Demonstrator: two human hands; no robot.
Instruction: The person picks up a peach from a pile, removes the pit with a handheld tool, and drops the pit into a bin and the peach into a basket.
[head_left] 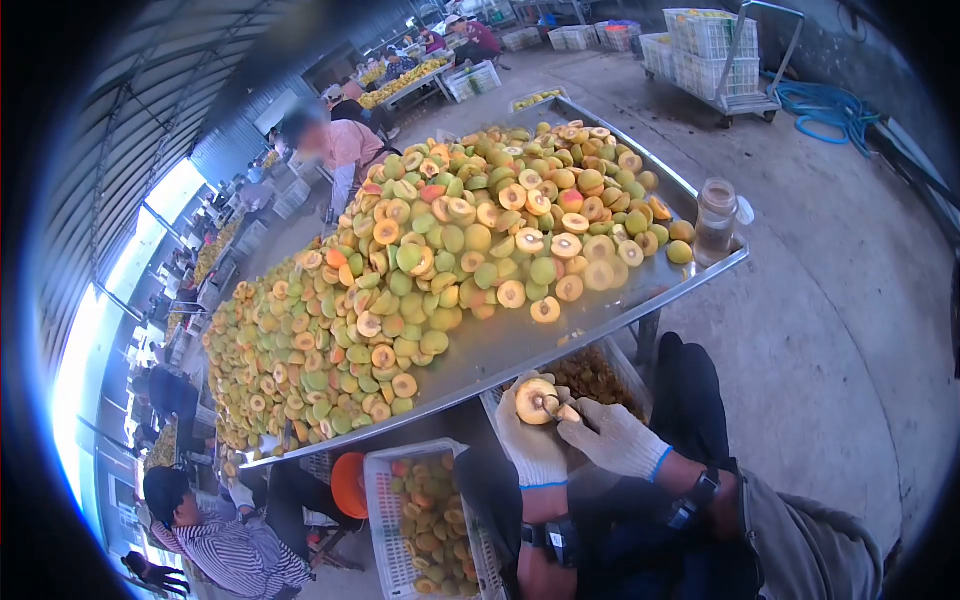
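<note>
In a white knitted glove with blue trim, my left hand (527, 440) is closed around a halved peach (530, 398), its cut face turned up. My right hand (617, 440), gloved the same way, grips the short light handle of a pitting tool (566, 411). The tool's dark curved metal end meets the middle of the cut face. Both hands are over my lap, just below the near edge of a metal table (500, 350). A large heap of halved peaches (450, 240), green, yellow and reddish, covers much of that table.
Beneath the table edge, a crate holds brown pits or scraps (590, 380). A white crate (380, 510) of peaches stands left of my legs. A clear jar (715, 222) sits at the table's right corner. Co-workers sit at left and beyond. A loaded cart (745, 103) stands behind.
</note>
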